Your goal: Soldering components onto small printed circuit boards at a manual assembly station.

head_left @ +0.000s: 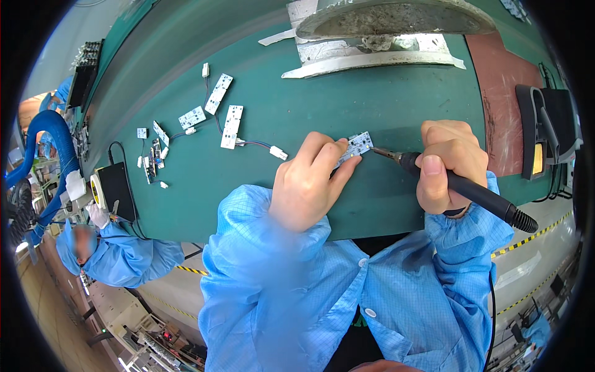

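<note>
My left hand (312,177) pinches a small white circuit board (359,144) by its left end, low over the green mat. In my right hand (454,162) is a black soldering iron (476,191), gripped like a pen. Its metal tip points left and meets or nearly meets the board's right edge; I cannot tell which. Left of my left hand lies a white board (232,126) with a cable that ends in a white connector (278,152). Two more white boards, one upper (219,93) and one smaller (192,117), lie beyond it.
Several smaller boards and connectors (150,162) lie at the left on the green mat (396,93). A grey-white fume hood (396,25) stands at the far side. A soldering iron stand (539,124) is at the right. Another person in blue (127,254) sits at the left.
</note>
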`<state>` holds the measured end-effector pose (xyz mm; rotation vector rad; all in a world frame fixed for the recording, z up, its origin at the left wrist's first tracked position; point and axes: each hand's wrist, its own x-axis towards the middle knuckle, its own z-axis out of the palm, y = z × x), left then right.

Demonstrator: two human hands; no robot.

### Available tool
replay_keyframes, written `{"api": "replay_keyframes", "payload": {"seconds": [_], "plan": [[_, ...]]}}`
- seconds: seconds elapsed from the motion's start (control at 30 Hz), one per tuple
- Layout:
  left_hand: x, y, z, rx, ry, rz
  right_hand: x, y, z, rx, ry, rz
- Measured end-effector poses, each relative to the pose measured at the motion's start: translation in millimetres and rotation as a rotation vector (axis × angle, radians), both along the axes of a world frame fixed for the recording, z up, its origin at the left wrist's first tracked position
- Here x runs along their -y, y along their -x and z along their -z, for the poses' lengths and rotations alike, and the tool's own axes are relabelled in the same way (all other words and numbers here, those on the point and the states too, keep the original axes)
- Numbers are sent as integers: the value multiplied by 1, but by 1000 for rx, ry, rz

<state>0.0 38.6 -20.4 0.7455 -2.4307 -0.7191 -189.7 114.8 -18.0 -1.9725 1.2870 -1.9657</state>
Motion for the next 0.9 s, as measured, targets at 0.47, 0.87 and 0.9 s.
{"api": "replay_keyframes", "payload": {"seconds": [0.47,0.87,0.9], "plan": [[-1,0,-4,-144,31,84,-7,28,-10,464,134,517],[-5,-15,-6,-457,238,310,-10,35,-1,432,98,494],[-3,-18,-4,-457,239,311,-10,35,-1,433,100,495]]}}
